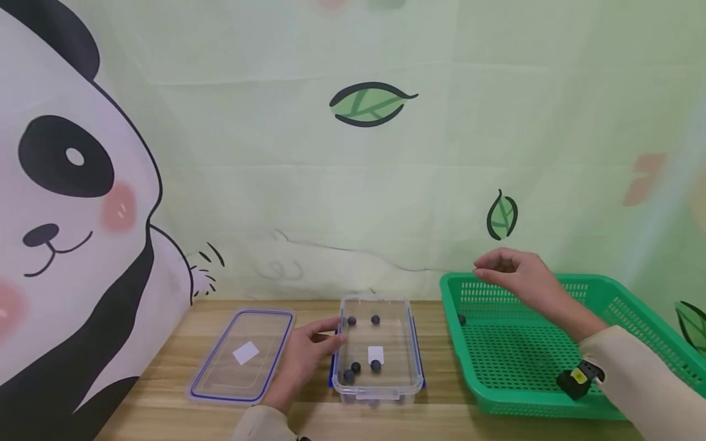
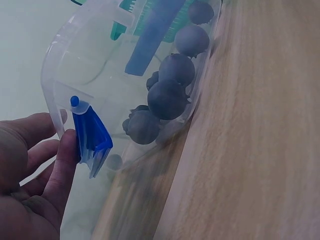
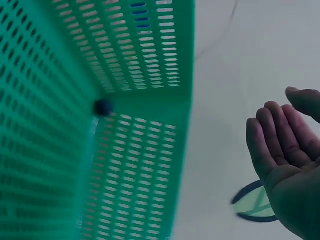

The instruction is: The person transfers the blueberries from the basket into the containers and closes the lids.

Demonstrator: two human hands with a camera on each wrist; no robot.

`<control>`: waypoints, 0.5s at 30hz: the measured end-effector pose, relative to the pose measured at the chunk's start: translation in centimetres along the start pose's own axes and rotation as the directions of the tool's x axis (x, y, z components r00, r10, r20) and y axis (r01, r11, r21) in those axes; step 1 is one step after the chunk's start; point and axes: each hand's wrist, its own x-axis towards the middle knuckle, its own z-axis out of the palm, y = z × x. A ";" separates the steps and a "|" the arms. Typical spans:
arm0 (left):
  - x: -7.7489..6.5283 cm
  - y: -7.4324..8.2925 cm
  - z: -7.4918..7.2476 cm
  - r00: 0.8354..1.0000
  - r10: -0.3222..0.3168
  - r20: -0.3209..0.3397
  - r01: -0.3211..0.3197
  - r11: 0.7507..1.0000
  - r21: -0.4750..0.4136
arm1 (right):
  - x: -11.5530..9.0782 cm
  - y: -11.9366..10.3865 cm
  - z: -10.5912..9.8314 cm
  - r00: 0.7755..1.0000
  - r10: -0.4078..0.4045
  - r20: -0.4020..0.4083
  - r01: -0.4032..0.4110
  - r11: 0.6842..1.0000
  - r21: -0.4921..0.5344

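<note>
A clear plastic storage box (image 1: 394,343) with blue side latches stands on the table with several blueberries (image 2: 167,99) on its bottom. My left hand (image 1: 309,355) holds the left side of the box, fingertips at the rim beside a blue latch (image 2: 92,135). To the right is a green perforated basket (image 1: 521,393), with one blueberry (image 3: 103,107) in a corner. My right hand (image 1: 513,272) is raised over the basket's back left part, its fingers loosely bent. In the right wrist view, nothing shows in the palm of that right hand (image 3: 290,155).
A clear lid (image 1: 223,376) with a blue seal and a white label lies left of the box, beside the left forearm. Behind the wooden table (image 1: 436,398) hangs a pale green printed cloth (image 1: 265,153) with a panda and leaves.
</note>
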 end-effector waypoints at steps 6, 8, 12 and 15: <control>0.0 0.0 -0.1 1.000 -0.004 -0.006 0.004 1.000 0.001 | 1.6 2.4 0.2 0.998 0.006 0.059 -0.005 1.000 -0.018; 0.0 0.0 -0.1 1.000 -0.005 -0.008 0.005 1.000 0.003 | 2.0 3.3 0.5 0.996 -0.012 0.086 0.015 0.999 -0.033; 0.0 0.0 -0.1 1.000 -0.006 -0.004 0.006 1.000 0.001 | 2.5 5.2 1.4 0.989 -0.030 0.147 0.038 0.998 -0.052; 0.0 0.0 -0.1 1.000 -0.006 0.001 0.006 1.000 -0.003 | 2.6 6.2 2.2 0.985 -0.025 0.172 0.035 0.998 -0.057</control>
